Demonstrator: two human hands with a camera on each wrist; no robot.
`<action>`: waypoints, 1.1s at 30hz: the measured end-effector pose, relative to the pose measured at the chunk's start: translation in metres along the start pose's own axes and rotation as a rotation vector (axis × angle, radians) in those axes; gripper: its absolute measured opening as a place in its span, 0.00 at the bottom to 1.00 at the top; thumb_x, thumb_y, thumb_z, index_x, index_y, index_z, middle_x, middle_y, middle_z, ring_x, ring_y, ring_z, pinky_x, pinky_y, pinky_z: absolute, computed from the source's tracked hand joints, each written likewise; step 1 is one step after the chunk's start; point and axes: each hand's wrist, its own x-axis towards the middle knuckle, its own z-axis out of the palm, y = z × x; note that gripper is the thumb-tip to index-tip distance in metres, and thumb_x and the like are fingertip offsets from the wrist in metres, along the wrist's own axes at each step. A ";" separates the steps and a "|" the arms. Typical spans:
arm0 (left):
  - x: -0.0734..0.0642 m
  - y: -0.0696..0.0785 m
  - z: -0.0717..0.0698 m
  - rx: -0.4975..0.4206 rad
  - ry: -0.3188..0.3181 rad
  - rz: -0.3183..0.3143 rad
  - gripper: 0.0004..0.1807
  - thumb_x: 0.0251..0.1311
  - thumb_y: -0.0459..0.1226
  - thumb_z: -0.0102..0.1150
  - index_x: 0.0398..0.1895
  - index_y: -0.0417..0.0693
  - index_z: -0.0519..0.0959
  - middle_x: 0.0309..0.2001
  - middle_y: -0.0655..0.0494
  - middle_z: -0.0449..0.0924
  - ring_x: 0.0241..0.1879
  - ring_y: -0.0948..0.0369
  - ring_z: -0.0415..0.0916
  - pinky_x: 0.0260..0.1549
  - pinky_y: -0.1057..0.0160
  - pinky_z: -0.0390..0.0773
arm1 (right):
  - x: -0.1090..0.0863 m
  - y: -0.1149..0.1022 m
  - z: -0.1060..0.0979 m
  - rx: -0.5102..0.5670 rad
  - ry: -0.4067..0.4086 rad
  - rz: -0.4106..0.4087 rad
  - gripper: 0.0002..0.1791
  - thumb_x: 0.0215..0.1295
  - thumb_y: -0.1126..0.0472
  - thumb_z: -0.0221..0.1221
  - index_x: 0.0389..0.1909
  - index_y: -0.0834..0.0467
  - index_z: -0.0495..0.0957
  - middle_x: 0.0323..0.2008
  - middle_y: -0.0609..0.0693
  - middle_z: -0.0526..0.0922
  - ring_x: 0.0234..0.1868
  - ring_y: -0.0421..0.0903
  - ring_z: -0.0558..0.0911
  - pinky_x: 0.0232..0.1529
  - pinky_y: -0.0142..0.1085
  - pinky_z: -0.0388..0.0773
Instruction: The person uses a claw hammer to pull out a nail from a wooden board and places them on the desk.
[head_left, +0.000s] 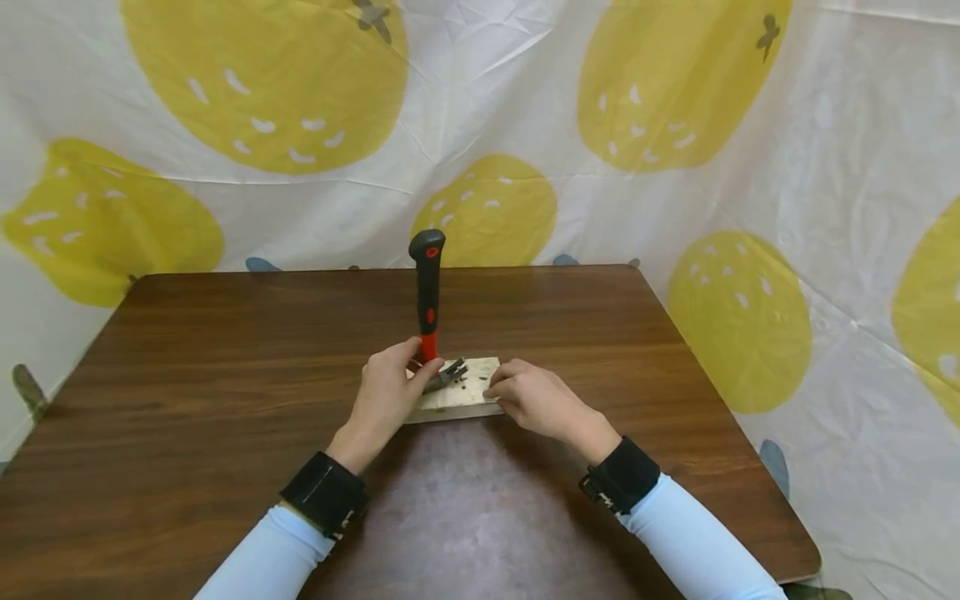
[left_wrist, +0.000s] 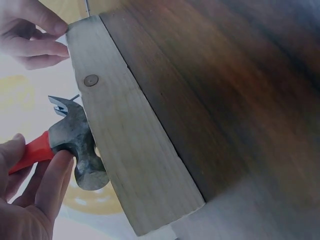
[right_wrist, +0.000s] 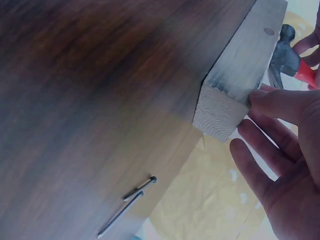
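A claw hammer (head_left: 427,283) with a black and red handle stands head down on a pale wooden block (head_left: 480,395), its handle upright. My left hand (head_left: 385,387) grips it low, thumb and fingers around the red neck and the steel head (left_wrist: 75,130). The claw points right, and a thin nail (left_wrist: 75,97) shows beside it at the block's upper face. At the block's right end, my right hand (head_left: 536,400) holds the corner, with the thumb (right_wrist: 270,102) on its edge and the other fingers beside it. Small dark marks dot the block's top.
Two loose nails (right_wrist: 120,215) lie on the dark brown wooden table (head_left: 225,400), off the block's right end. A white curtain with yellow fruit shapes (head_left: 480,208) hangs behind the table and down its right side.
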 end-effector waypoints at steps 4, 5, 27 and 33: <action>-0.001 0.001 0.000 0.004 0.008 0.001 0.07 0.60 0.39 0.69 0.36 0.47 0.80 0.31 0.57 0.81 0.29 0.59 0.81 0.29 0.62 0.76 | 0.001 -0.001 -0.002 -0.012 0.007 -0.007 0.13 0.59 0.68 0.66 0.42 0.51 0.87 0.43 0.42 0.79 0.45 0.40 0.79 0.41 0.30 0.74; -0.001 0.000 0.000 0.003 0.009 0.003 0.07 0.60 0.39 0.69 0.36 0.47 0.80 0.31 0.57 0.81 0.29 0.59 0.81 0.29 0.62 0.76 | 0.001 -0.002 -0.002 -0.014 0.009 -0.008 0.13 0.59 0.68 0.65 0.42 0.51 0.87 0.43 0.42 0.79 0.45 0.40 0.79 0.41 0.30 0.74; -0.004 -0.008 -0.008 -0.124 0.031 -0.041 0.06 0.62 0.38 0.66 0.36 0.49 0.79 0.30 0.60 0.83 0.32 0.58 0.83 0.28 0.63 0.73 | 0.004 -0.005 -0.005 -0.002 -0.014 0.039 0.11 0.62 0.65 0.65 0.45 0.52 0.85 0.43 0.43 0.80 0.44 0.41 0.80 0.41 0.32 0.75; -0.006 -0.011 -0.012 -0.187 0.027 -0.055 0.06 0.63 0.39 0.66 0.37 0.48 0.80 0.32 0.61 0.83 0.34 0.57 0.83 0.26 0.67 0.72 | 0.010 -0.004 -0.005 0.042 0.073 0.075 0.17 0.65 0.62 0.63 0.54 0.56 0.77 0.43 0.46 0.80 0.43 0.42 0.81 0.39 0.33 0.75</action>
